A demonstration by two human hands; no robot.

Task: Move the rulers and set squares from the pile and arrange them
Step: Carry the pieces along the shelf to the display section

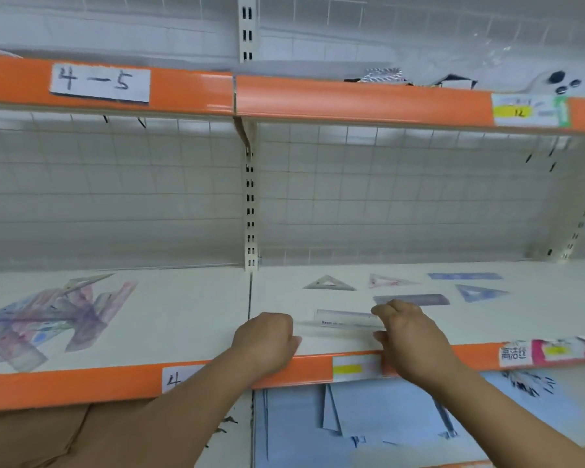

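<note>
A jumbled pile of rulers and set squares [48, 319], pink, purple and blue, lies on the left part of the cream shelf [190, 319]. On the right part lie separate pieces: a grey set square [330, 283], a pink set square [390, 281], a blue ruler [465, 276], a blue set square [480, 292] and a purple ruler [423, 299]. A clear ruler [347, 319] lies flat near the front edge. My right hand [412, 339] pinches its right end. My left hand [267, 339] is curled just left of the ruler, and nothing shows in its fingers.
An orange-edged shelf [352, 99] hangs overhead, labelled 4-5, with dark small items at its right. A wire grid backs the bay and a slotted upright [250, 197] divides it. Blue sheets [385, 417] lie on the shelf below.
</note>
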